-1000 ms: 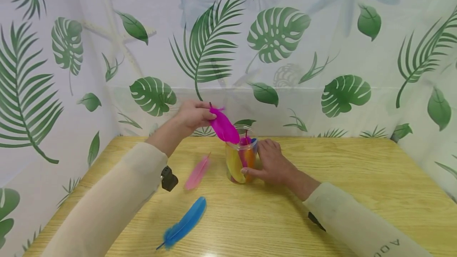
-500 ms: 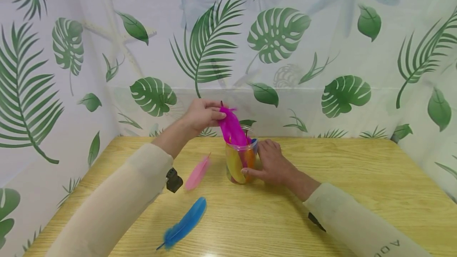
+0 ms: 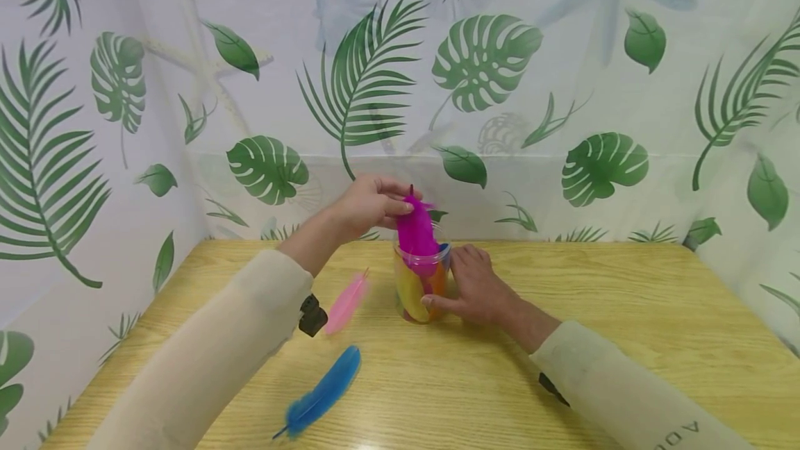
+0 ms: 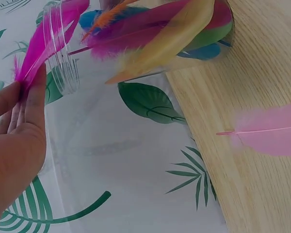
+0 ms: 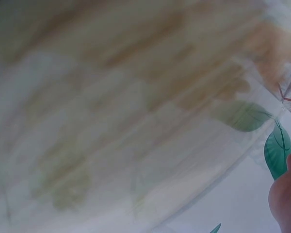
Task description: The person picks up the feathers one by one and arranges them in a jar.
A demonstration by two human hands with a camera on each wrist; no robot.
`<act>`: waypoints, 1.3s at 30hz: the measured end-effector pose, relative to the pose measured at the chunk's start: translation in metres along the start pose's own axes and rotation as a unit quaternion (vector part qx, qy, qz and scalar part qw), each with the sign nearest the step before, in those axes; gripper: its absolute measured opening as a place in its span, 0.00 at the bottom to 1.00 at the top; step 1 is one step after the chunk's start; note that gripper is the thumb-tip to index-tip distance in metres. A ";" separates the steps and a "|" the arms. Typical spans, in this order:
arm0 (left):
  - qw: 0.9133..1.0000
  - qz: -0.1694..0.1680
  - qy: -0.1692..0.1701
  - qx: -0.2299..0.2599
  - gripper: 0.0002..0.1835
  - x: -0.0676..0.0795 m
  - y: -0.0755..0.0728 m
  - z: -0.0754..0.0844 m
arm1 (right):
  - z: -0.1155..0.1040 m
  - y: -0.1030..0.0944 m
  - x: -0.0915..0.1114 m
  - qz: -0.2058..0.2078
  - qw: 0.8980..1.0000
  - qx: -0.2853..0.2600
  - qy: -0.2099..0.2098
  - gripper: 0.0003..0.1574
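Observation:
A bright magenta feather [image 3: 416, 228] is pinched near its quill between the thumb and fingers of my left hand [image 3: 373, 207]. Its broad end hangs down inside the mouth of a clear jar [image 3: 398, 283]. My right hand [image 3: 478, 287] grips the jar low on its right side, thumb across the front. Inside the jar are a yellow feather [image 4: 184, 34], an orange feather [image 4: 109, 19] and several others in magenta, green and blue. In the right wrist view only part of my right hand [image 5: 288, 201] shows at the edge; the rest is mostly blurred.
Left of the jar, a pale pink feather [image 3: 346, 303] lies on the wooden table [image 3: 612, 311]. A blue feather [image 3: 323, 392] lies closer to me. Behind the table hangs a white leaf-print cloth [image 3: 387, 110].
My left hand has moved right with the magenta feather, which has swung more upright and gone down through the jar's mouth. My right hand and the jar have stayed in place.

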State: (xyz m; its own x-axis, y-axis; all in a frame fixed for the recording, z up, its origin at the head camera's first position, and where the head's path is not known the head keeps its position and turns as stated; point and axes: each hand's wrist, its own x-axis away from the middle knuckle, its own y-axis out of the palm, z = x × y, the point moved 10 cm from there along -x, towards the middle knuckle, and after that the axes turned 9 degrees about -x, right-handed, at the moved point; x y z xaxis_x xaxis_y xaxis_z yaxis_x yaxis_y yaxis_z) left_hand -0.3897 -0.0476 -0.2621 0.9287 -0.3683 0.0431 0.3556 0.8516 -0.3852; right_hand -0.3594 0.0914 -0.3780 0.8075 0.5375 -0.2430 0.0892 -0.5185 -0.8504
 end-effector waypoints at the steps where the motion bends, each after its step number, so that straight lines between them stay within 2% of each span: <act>1: 1.000 -0.008 0.000 0.000 0.14 0.001 0.002 0.000 | 0.000 0.000 0.000 0.000 1.000 0.002 0.000 0.53; 13: 0.999 -0.034 -0.012 0.000 0.18 0.002 0.013 -0.002 | 0.001 0.001 0.000 0.004 1.000 -0.001 -0.001 0.52; 18: 0.999 -0.035 -0.008 -0.001 0.20 0.002 0.017 -0.002 | 0.002 0.001 0.000 0.004 1.000 -0.002 0.001 0.52; 28: 0.999 -0.038 -0.013 -0.008 0.15 0.002 0.019 -0.008 | 0.000 0.001 0.000 -0.004 1.000 -0.007 0.001 0.50; 39: 0.999 -0.037 -0.009 -0.021 0.15 0.003 0.019 -0.006 | 0.000 0.000 0.000 -0.001 1.000 -0.006 -0.001 0.50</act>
State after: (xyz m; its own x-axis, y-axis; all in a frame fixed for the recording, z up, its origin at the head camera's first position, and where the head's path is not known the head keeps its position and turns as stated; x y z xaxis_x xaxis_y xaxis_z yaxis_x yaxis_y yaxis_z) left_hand -0.3808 -0.0347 -0.2750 0.9023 -0.4216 0.0897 0.4182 0.8060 -0.4189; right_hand -0.3597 0.0914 -0.3782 0.8058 0.5402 -0.2425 0.0974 -0.5250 -0.8455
